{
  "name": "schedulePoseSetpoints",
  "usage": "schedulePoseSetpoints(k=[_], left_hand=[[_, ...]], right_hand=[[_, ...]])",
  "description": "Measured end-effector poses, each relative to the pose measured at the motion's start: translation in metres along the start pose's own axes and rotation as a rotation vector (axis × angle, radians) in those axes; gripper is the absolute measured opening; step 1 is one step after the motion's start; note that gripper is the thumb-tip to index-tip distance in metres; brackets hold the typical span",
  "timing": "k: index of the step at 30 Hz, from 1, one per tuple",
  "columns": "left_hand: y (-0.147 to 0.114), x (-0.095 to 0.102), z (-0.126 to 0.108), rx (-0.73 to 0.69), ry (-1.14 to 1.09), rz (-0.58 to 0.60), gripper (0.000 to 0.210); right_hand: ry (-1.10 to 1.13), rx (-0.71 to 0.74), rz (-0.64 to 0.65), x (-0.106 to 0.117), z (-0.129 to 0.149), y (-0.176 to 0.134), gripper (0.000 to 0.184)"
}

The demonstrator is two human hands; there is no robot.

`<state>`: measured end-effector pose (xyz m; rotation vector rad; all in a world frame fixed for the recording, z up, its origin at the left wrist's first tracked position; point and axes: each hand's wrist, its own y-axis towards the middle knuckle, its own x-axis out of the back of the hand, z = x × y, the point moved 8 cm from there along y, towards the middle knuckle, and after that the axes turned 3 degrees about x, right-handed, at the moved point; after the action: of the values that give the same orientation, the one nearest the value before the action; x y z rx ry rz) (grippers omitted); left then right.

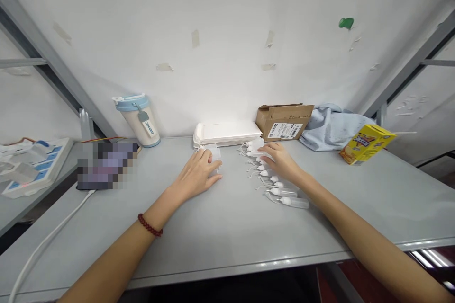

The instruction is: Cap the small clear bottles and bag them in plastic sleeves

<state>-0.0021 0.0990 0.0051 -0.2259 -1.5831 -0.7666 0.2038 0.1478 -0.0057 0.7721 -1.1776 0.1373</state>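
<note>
Small translucent squeeze bottles [294, 202] with white caps and thin needle tips lie in a slanting row, their tips pointing left with curly strands beside them. At the row's far end, my right hand [282, 161] has its thumb and index finger around one bottle [255, 153]; its palm covers part of the row. To the left, my left hand [195, 173] rests over several clear, whitish pieces [214, 152], with thumb and index finger spread and the other fingers bent. What lies beneath its palm is hidden. A dark red bead bracelet [150, 225] circles my left wrist.
Along the wall stand a cream-and-blue tumbler [142, 120], stacked white trays [227, 131], a cardboard box [284, 123], a pale blue cloth [332, 125] and a yellow drink carton [368, 144]. At left are a blurred phone [106, 165], its white cable [53, 234] and a power strip [40, 170].
</note>
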Motion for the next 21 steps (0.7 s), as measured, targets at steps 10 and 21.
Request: schedulePoseSetpoints(k=[10,21], left_hand=[[-0.001,0.001,0.009,0.025,-0.116,0.005,0.033],[-0.002,0.004,0.015,0.054,-0.154,0.01,0.031]], right_hand=[[-0.002,-0.007,0.018,0.0,0.0,0.0,0.021],[0.001,-0.007,0.014,0.0,-0.001,0.0,0.02]])
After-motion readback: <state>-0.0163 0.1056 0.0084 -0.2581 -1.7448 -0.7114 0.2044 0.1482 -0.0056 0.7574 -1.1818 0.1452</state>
